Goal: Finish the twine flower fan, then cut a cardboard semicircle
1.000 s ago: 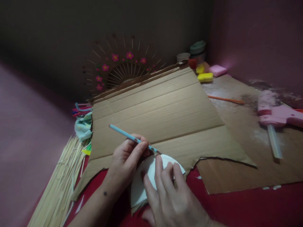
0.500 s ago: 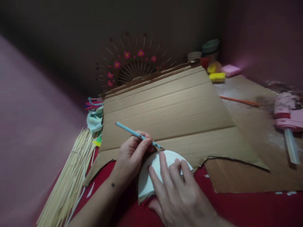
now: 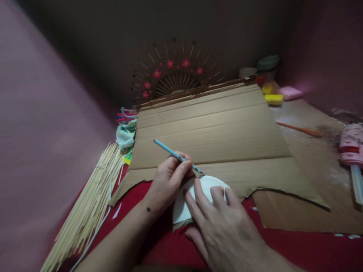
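View from above of a craft spot set in a corner. A pink wall (image 3: 42,132) rises on the left, a dark wall (image 3: 141,30) stands at the back, and another pinkish wall closes the right side.

A red cloth (image 3: 283,249) covers the near surface. On it lies a large flattened sheet of cardboard (image 3: 210,128), creased across, with its near edge cut ragged. A white disc (image 3: 179,211) sits on that near edge, partly over the cloth.

The right hand (image 3: 227,226) lies flat on the disc with its fingers spread, pressing it down. The left hand (image 3: 170,179) is closed around a light blue pencil (image 3: 172,153), whose tip touches the cardboard at the disc's far rim.

A thick bundle of thin wooden sticks (image 3: 87,211) lies left of the cardboard, with a crumpled pale rag (image 3: 126,134) beyond it. Against the back wall leans a fan of sticks dotted with pink flowers (image 3: 176,75).

To the right is a bare, dusty brown board (image 3: 309,170). On it lie an orange stick (image 3: 297,128) and, at the frame's edge, a pink glue gun (image 3: 351,151). In the far corner sit a yellow block (image 3: 273,99), a pink block (image 3: 289,92) and some small pots (image 3: 246,71).
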`<state>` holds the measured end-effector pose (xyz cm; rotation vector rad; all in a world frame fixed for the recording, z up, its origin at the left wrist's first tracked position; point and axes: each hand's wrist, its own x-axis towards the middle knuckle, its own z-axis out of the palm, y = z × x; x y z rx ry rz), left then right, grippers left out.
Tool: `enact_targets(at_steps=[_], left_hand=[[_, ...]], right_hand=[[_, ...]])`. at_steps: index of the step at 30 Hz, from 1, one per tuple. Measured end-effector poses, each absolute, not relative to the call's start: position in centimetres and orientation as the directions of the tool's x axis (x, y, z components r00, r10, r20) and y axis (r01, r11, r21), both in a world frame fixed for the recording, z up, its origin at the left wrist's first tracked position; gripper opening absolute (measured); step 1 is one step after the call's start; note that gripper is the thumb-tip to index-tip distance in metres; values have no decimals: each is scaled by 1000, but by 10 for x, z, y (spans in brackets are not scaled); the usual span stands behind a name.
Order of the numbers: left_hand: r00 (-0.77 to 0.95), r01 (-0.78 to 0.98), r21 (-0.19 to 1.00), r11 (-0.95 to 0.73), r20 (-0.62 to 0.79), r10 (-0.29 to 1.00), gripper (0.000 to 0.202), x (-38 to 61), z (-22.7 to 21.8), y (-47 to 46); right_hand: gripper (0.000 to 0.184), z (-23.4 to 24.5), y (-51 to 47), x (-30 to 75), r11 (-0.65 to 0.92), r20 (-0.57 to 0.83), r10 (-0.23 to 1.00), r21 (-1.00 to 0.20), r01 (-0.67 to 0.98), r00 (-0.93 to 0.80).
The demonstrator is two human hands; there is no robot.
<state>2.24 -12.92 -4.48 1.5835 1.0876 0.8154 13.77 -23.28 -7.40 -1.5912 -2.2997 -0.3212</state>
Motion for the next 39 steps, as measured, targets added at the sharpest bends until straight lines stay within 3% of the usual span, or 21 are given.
enact_targets(at_steps=[16, 24, 39], left_hand=[[382, 386, 887, -251, 94, 919, 16, 11, -43, -132], [399, 526, 748, -404, 203, 894, 16, 1, -36, -137], [376, 584, 647, -491, 320, 870, 12, -13, -35, -159]], right_hand=[[60, -67, -236, 139, 382, 252, 893, 14, 924, -373], [59, -67, -234, 138, 380, 213, 903, 13, 925, -374], [55, -60, -234, 138, 391, 181, 902, 43, 920, -392]])
